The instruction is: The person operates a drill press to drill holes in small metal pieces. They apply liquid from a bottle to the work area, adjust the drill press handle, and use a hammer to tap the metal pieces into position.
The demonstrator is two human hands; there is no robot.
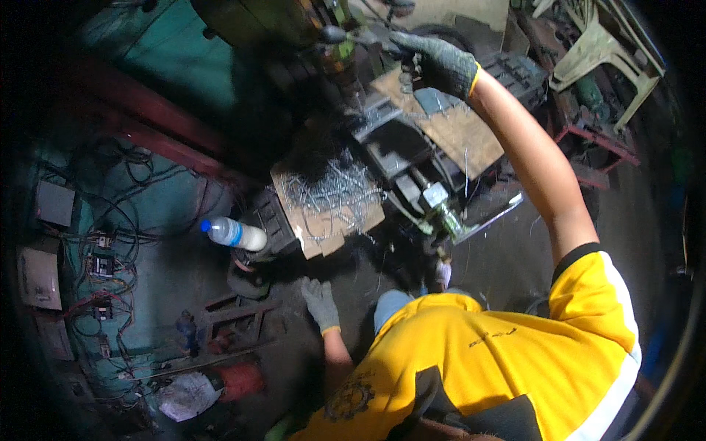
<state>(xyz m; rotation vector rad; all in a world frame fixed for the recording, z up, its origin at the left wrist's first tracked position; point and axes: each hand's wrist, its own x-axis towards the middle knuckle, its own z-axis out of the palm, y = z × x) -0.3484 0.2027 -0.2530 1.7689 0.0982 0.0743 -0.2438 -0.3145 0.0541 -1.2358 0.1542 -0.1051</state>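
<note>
My right hand [441, 62], in a grey glove with a yellow cuff, reaches up and closes round a feed lever of the drilling machine [257, 22]. Two other lever arms end in dark knobs [334, 34]. Under the machine head sits a machine vise [434, 195] with a long handle [489, 218] pointing to the right. Lower down, my left hand [320, 301], gloved the same way, hangs beside the machine table with fingers extended and nothing in it. Curly metal shavings [334, 191] lie heaped on a piece of cardboard [316, 242] left of the vise. Shadow hides the drill tip.
A clear bottle with a blue cap [234, 234] stands at the table's left corner. A brown board [471, 140] lies right of the vise. Wires and electrical boxes [103, 264] cover the left side. A beige plastic chair [603, 59] is at the far right, near a red metal frame [603, 151].
</note>
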